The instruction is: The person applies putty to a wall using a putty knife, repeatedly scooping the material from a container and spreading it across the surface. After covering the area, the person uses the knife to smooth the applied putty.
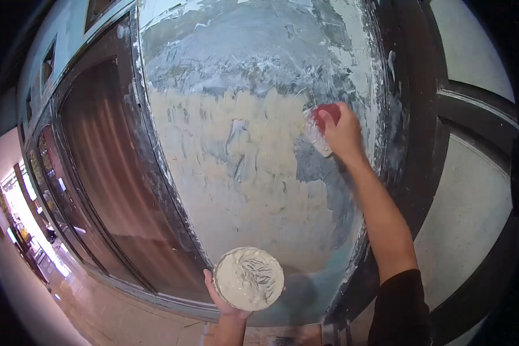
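My right hand (345, 134) is closed on a red scraper (327, 117) whose edge is coated with pale paste. The scraper lies against the wall (254, 144), at the right border of a cream-coloured layer. Below and right of the blade, a grey patch of wall shows. Low in the middle, my left hand (228, 303) holds a round bowl (248, 279) of thick cream paste from beneath, its fingers wrapped round the sides. The paste surface is uneven and ridged.
Dark wooden frames (409, 115) border the wall on the right, with pale panels beyond. On the left is a brown door with a curtained pane (112, 155). A tiled floor (104, 300) runs toward a bright opening at the far left.
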Tool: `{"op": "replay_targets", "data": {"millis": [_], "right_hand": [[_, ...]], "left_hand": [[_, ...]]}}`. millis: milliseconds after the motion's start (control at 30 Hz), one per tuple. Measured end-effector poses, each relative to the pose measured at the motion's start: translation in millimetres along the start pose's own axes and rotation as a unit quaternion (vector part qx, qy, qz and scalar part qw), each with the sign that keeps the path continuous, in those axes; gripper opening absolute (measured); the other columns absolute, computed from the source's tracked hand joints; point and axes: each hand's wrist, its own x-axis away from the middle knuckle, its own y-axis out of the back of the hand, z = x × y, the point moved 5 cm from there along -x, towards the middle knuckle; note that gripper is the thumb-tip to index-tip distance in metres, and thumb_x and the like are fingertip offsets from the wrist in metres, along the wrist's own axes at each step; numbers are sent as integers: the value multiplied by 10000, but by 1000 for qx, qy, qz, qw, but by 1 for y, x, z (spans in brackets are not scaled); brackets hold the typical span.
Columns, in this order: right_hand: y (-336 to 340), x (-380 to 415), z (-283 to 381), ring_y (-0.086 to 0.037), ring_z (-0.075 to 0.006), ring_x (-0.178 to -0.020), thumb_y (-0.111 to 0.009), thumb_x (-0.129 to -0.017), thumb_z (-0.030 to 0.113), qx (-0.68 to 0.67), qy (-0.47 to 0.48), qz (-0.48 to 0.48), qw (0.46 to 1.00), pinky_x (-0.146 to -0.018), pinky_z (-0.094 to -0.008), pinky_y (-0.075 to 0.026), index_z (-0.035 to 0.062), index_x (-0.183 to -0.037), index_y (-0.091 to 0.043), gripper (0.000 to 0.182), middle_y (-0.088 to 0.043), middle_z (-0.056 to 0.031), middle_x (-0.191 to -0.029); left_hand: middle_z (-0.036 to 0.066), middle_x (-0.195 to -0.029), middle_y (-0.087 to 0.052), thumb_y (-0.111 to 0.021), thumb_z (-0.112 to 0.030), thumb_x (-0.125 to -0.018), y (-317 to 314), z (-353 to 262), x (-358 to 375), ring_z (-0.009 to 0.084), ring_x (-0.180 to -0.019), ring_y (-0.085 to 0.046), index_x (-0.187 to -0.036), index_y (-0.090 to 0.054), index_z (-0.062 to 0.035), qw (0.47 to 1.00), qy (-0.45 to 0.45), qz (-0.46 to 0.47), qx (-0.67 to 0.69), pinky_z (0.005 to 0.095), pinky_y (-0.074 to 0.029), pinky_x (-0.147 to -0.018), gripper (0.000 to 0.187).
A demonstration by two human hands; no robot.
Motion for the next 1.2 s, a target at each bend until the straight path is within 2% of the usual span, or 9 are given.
{"op": "replay_targets", "data": {"millis": [300,500,567,633,733,833,967,1100,1200], "right_hand": [[0,16,-16,-700,-388,-921,-757,-909,335,-129,-49,72,988,-813,-446,-532,-8,-1119,-653,416,-719,-234,-996],[17,49,30,-644,-348,-845,-735,-934,189,-257,-31,181,949,-789,-423,-512,5,-1059,-629,247,-673,-181,-930],[24,68,44,-622,-304,-833,-743,-892,112,-293,35,196,935,-754,-377,-502,39,-1038,-634,197,-662,-110,-911],[52,93,91,-626,-274,-901,-748,-818,85,-158,255,241,923,-751,-361,-500,103,-1024,-668,221,-683,-46,-967],[70,126,126,-639,-294,-943,-740,-746,32,-84,376,291,875,-805,-364,-528,62,-1002,-677,265,-701,-59,-1024],[67,151,121,-597,-264,-1054,-669,-831,125,-179,354,349,849,-863,-423,-511,204,-1058,-717,245,-686,-10,-1088],[83,161,141,-607,-306,-1083,-655,-848,190,-180,477,325,797,-852,-417,-527,149,-1092,-693,251,-655,-31,-1092],[80,174,141,-606,-314,-1116,-664,-842,200,-181,475,342,790,-859,-428,-525,112,-1090,-677,264,-639,-35,-1062],[78,180,141,-606,-313,-1119,-674,-829,206,-177,469,345,794,-865,-436,-531,107,-1078,-681,268,-648,-38,-1082]], "left_hand": [[206,-1512,-455,-301,-857,-882,-19,-2,8,513,-1297,-488,-1532,-394,-101,997,32,69,7,864,-368,-924,1001],[195,-1519,-452,-305,-875,-871,-19,-3,3,511,-1304,-482,-1526,-402,-93,992,38,78,87,855,-365,-947,1025],[197,-1525,-446,-303,-885,-862,-22,-7,2,518,-1303,-483,-1529,-404,-104,995,29,73,56,863,-363,-936,1031],[201,-1538,-435,-300,-905,-846,-31,-9,-2,534,-1300,-485,-1533,-407,-128,997,22,74,-3,879,-360,-914,1043],[217,-1552,-407,-244,-925,-836,-45,-13,-3,550,-1312,-469,-1559,-357,-128,997,18,70,21,869,-388,-896,1082],[228,-1565,-382,-199,-926,-837,-60,-14,-4,547,-1322,-464,-1578,-312,-120,995,20,97,-6,861,-410,-884,1100],[207,-1582,-365,-215,-931,-837,-66,-12,-3,503,-1359,-438,-1570,-321,-98,993,36,116,-12,832,-384,-959,1115],[224,-1563,-392,-228,-907,-865,-62,-10,-6,463,-1351,-469,-1560,-326,-50,993,17,109,-32,712,-430,-1028,1108],[230,-1549,-411,-245,-887,-884,-60,-14,-7,446,-1343,-484,-1548,-342,-28,990,8,92,108,660,-436,-1060,1091]]}}
